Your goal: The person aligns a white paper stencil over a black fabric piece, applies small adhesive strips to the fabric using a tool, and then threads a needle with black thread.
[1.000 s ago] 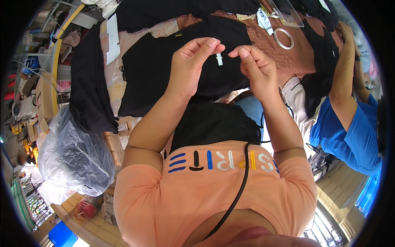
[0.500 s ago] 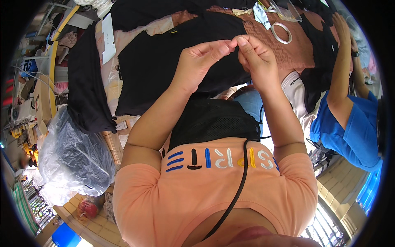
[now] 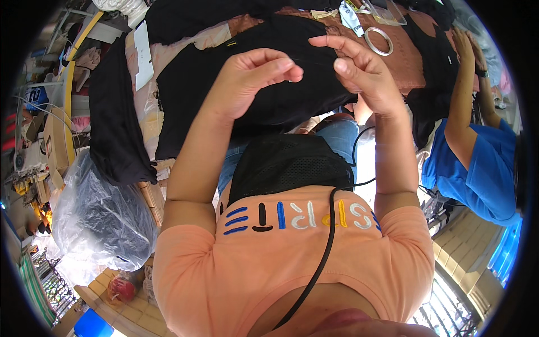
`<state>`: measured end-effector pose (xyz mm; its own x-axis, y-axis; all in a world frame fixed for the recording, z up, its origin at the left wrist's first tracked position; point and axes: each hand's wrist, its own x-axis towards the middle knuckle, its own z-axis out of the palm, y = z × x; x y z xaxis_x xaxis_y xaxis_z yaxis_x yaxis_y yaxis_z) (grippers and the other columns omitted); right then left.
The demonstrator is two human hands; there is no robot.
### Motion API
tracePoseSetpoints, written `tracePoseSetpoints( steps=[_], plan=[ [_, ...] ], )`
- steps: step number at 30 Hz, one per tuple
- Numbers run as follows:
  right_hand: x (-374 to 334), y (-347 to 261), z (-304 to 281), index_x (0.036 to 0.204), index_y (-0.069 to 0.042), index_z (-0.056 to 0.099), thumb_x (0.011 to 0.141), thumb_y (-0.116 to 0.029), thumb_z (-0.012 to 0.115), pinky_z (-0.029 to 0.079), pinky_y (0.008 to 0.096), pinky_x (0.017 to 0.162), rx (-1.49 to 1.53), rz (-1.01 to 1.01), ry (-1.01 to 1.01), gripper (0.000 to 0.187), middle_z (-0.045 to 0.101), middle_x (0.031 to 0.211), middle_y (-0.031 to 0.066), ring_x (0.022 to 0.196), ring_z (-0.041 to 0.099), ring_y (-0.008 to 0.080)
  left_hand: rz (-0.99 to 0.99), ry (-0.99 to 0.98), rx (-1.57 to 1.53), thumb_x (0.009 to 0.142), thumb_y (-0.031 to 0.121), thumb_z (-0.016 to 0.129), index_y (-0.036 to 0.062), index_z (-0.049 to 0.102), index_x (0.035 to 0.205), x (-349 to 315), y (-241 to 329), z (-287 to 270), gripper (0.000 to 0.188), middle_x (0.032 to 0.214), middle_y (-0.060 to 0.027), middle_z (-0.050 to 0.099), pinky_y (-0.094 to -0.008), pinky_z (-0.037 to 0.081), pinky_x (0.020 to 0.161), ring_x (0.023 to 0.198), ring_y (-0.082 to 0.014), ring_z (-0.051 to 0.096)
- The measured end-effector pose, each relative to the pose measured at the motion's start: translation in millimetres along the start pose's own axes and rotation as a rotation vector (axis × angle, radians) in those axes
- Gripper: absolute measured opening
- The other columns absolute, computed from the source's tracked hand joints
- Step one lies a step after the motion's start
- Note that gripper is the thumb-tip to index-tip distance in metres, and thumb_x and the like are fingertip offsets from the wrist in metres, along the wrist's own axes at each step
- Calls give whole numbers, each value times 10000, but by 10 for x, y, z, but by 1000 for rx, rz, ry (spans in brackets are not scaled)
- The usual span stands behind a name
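Observation:
My left hand [image 3: 259, 76] is raised over a black garment [image 3: 208, 90] spread on the table. Its thumb and fingertips are pinched together, and whatever sits between them is too small to make out. To the right, my right hand [image 3: 368, 70] hovers above the garment's edge. Its index finger points left and its thumb stands apart from it, with nothing visible in between. A gap separates the two hands. A small yellow mark shows on the black cloth beyond my left hand.
A white tape roll [image 3: 379, 41] and a clear plastic box [image 3: 387, 14] lie on brown cloth [image 3: 401, 67] at the far right. A white paper strip [image 3: 142, 56] is at the left. Clear plastic sheeting [image 3: 104, 208] bulges at the lower left. A person in blue [image 3: 477, 163] works at the right.
My hands, which met at the fingertips, have drawn apart. The left moved left and slightly down; the right moved right, and its fingers opened out.

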<state>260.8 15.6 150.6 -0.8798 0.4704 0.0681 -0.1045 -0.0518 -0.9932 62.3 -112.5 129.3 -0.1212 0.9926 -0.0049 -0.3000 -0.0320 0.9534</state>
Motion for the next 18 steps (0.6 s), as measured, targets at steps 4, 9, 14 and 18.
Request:
tracePoseSetpoints(
  steps=[4,9,14,18],
  plan=[
    [-3,26,-188,1258,-70,587,937,-193,597,171,194,480,-169,-95,-100,344,338,610,-112,515,274,-10,-43,-75,-44,923,144,604,9,646,992,-66,123,-165,157,891,-86,677,-338,544,827,848,-180,669],
    [32,-80,-161,1194,-4,602,927,-161,609,187,161,487,-135,22,-50,310,407,613,-116,525,289,-14,-83,-4,-22,911,155,624,21,666,968,-95,152,-191,151,878,-79,685,-285,546,769,808,-156,676],
    [86,76,-108,1051,-51,672,944,-207,597,214,150,482,-201,-17,167,204,440,616,-109,533,326,-15,-34,68,132,915,167,630,23,666,989,-50,93,-99,166,911,-84,693,-263,539,753,814,-147,677],
    [105,111,-94,988,-69,679,952,-232,590,205,155,454,-81,-30,230,190,424,600,-108,510,317,-17,41,210,99,919,198,638,29,667,1023,-9,-14,-106,200,951,-88,700,-258,532,774,847,-148,678]
  ],
)
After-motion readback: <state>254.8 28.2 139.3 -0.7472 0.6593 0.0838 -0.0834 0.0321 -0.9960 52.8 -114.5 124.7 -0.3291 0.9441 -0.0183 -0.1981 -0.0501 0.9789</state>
